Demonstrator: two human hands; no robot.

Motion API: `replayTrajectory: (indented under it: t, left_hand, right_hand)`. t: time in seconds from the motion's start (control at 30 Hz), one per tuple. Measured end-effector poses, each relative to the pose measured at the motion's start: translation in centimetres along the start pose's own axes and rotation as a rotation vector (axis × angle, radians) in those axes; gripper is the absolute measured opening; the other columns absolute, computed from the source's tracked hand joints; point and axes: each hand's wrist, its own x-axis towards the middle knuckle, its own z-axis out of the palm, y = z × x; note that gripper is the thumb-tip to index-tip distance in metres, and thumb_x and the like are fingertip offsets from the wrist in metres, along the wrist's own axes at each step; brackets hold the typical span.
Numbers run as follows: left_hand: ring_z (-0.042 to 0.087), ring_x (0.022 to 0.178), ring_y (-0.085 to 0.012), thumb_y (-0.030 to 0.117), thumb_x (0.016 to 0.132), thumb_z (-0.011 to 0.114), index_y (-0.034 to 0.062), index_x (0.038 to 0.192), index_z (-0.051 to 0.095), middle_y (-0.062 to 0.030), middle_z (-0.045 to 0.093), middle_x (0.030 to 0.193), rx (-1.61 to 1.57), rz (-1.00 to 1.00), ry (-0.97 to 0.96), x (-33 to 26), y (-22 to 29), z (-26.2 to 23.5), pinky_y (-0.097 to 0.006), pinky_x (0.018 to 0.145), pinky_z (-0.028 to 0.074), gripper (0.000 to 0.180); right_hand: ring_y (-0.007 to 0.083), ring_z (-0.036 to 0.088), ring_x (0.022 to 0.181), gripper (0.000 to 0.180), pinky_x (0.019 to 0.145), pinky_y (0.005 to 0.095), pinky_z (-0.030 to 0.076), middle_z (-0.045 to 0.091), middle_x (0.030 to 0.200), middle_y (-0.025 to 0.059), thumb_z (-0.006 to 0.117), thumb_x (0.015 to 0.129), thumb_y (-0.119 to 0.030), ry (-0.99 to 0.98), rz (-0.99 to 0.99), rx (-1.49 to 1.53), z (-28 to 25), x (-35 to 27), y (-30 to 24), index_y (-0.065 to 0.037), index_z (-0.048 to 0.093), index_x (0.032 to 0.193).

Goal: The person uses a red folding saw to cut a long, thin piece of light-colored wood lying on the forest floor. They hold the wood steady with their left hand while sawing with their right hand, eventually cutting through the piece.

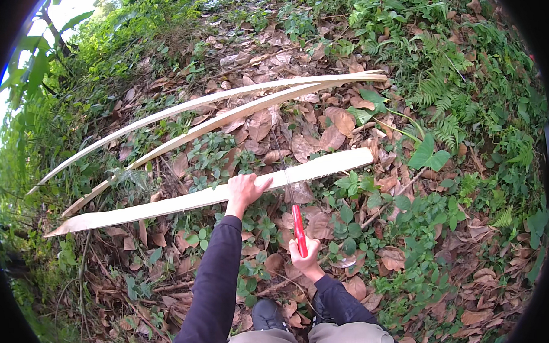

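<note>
A long pale strip of peeled wood lies across the ground in front of me, pointed at its left end and squared off at its right. My left hand presses down on it near the middle, fingers over the far side and thumb along the top. In my right hand is a hand saw by its red handle. Its thin dark blade runs away from me across the strip, just right of my left hand. Whether the teeth have cut into the wood is too small to tell.
Beyond the strip lie two thinner, bowed pale strips, meeting at their right ends. Dry brown leaves and low green plants cover the ground. My shoes stand at the near edge, with taller greenery at the left.
</note>
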Motion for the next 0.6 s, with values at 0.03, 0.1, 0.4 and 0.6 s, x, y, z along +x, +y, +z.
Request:
replayTrajectory:
  t: [0.03, 0.1, 0.4, 0.6]
  left_hand:
    - [0.071, 0.067, -0.0332, 0.076, 0.086, 0.054, 0.0063, 0.068, 0.072, -0.0172, 0.068, 0.063, 0.001, -0.002, -0.026, 0.1, 0.1, 0.1, -0.045, 0.062, 0.054, 0.075]
    - [0.071, 0.067, -0.0329, 0.077, 0.086, 0.054, 0.0062, 0.069, 0.073, -0.0169, 0.068, 0.064, 0.009, 0.01, -0.059, 0.0, -0.5, 0.1, -0.044, 0.062, 0.054, 0.075]
    - [0.071, 0.066, -0.035, 0.081, 0.085, 0.05, 0.0042, 0.065, 0.074, -0.0189, 0.068, 0.064, -0.004, 0.016, -0.119, -0.2, 1.0, -0.8, -0.045, 0.064, 0.056, 0.083]
    - [0.072, 0.069, -0.0341, 0.078, 0.086, 0.051, 0.0045, 0.068, 0.076, -0.0188, 0.069, 0.066, -0.005, -0.028, -0.091, 0.2, -0.8, 0.1, -0.045, 0.066, 0.057, 0.08]
  right_hand:
    - [0.017, 0.052, 0.04, 0.024, 0.045, 0.0359, 0.039, 0.05, 0.048, 0.0063, 0.067, 0.084, -0.008, 0.018, 0.041, 0.018, -0.1, 0.1, 0.0, -0.003, 0.055, 0.064]
    - [0.0176, 0.054, 0.041, 0.024, 0.046, 0.0363, 0.039, 0.051, 0.047, 0.0066, 0.068, 0.084, -0.009, 0.039, 0.102, 0.062, -1.1, 0.9, -0.6, -0.002, 0.057, 0.065]
    - [0.0203, 0.054, 0.045, 0.019, 0.047, 0.036, 0.041, 0.051, 0.051, 0.0073, 0.069, 0.084, -0.008, -0.013, 0.154, -0.011, -4.0, -1.4, -0.1, -0.002, 0.059, 0.069]
    - [0.0266, 0.057, 0.044, 0.02, 0.047, 0.0369, 0.043, 0.052, 0.052, 0.01, 0.07, 0.083, -0.009, -0.109, 0.016, -0.147, -9.8, -10.2, -2.8, -0.003, 0.058, 0.067]
